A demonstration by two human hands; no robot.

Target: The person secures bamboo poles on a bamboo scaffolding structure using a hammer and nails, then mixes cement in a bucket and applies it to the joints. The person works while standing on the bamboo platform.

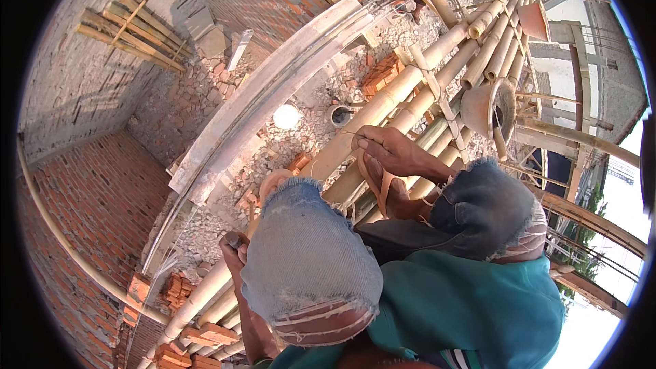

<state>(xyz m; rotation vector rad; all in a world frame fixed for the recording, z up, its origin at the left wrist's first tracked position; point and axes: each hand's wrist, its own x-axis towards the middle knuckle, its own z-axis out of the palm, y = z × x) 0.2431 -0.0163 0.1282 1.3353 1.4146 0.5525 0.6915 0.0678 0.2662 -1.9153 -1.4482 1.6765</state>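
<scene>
Bamboo poles (383,101) are laid, bricks (381,76) remain stacked; a thin strand (357,134) is pinched by the right hand (393,151), a dark object (235,238) apparently gripped by the left hand (236,253).

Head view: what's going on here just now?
A person in torn blue jeans sits or crouches over round tan bamboo poles. Their right hand seems to pinch a thin dark strand; their left hand grips a small dark object, too unclear to identify. A round grey-brown bowl is tilted among the poles; stacked orange-red bricks lie below.
</scene>
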